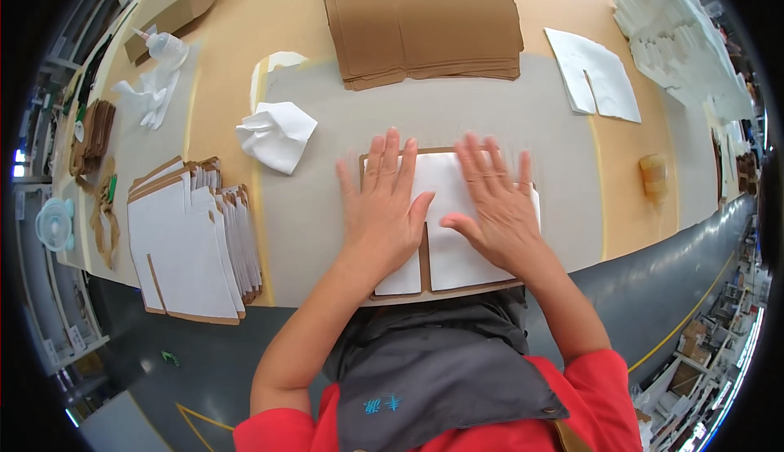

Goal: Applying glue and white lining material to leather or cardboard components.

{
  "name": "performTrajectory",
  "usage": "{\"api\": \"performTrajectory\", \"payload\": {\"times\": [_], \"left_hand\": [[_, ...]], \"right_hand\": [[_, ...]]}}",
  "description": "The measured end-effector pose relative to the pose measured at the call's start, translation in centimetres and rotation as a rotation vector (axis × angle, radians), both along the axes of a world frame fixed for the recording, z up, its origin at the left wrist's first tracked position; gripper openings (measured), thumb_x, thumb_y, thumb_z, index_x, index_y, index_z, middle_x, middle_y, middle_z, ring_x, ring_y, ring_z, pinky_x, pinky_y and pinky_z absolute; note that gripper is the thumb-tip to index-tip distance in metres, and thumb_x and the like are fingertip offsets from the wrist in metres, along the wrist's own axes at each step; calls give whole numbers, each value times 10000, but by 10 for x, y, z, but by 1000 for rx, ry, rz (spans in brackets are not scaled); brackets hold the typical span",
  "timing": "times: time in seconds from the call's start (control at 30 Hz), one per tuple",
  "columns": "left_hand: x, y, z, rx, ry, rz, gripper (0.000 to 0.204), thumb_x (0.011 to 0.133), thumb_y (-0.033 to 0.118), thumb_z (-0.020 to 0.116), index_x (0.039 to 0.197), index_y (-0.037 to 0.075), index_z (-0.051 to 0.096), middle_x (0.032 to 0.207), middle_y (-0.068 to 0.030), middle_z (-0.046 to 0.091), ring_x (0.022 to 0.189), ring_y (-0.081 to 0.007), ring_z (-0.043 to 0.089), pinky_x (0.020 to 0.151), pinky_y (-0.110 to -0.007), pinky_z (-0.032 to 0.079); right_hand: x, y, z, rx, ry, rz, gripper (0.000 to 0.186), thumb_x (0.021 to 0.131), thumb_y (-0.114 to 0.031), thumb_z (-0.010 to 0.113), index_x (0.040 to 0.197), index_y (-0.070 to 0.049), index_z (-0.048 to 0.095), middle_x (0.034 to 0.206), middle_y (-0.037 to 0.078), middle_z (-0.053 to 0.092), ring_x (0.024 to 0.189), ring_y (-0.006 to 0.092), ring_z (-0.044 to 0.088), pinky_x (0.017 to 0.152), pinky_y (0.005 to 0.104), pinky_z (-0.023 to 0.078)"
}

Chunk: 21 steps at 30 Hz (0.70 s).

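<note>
A person in a red top and grey apron presses both palms flat on a brown cardboard cutout [445, 231] faced with white paper, lying at the near edge of the desk [327, 207] just in front of the body. The left hand [382, 207] rests on the cutout's left half with its fingers [392, 162] stretched straight and slightly spread, thumb out to the right; they grip nothing and only bear down on the sheet. The right hand [498, 207] lies just beside it on the right half, fingers likewise extended and fanned, thumb pointing toward the left hand, holding nothing. A narrow brown slit in the cutout shows between the two wrists. To the left sits a fanned stack of finished white-faced cutouts [192, 244], and a crumpled white cloth [276, 133] lies between that stack and the hands. Farther back, a thick pile of plain brown cardboard blanks [425, 23] stands at the middle of the desk, loose white sheets [592, 72] to its right, and a squeeze bottle [167, 44] lies at the far left.
</note>
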State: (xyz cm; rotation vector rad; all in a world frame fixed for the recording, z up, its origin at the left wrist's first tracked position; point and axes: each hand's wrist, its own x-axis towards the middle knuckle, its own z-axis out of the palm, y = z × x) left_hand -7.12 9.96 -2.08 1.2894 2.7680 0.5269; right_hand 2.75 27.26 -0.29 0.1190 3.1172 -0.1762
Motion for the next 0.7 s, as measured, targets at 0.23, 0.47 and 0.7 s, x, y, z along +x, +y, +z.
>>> {"api": "performTrajectory", "payload": {"times": [0.23,0.47,0.7], "left_hand": [[35,-32,10,-134,-108,-53,729,1020,470,422,1586,63,209,1668,-121,136,1543,-295,108,1152,-680,-20],[16,-24,21,-44,21,91,703,988,406,501,1562,59,291,1644,-118,227,1526,-259,190,1150,-696,39],[1,-53,4,159,-103,266,640,978,221,494,1557,37,293,1641,-226,153,1523,-401,134,1169,-658,62]], "right_hand": [[48,-1,-3,63,-105,-72,973,879,-790,314,1576,-113,273,1643,79,237,1534,286,142,1197,601,-20],[-10,-22,22,-102,98,50,944,878,-775,340,1569,-133,302,1639,45,252,1531,257,155,1199,607,2],[-37,-19,26,-214,247,113,625,913,-423,656,1429,-109,498,1464,105,489,1351,295,458,1139,526,309]]}}
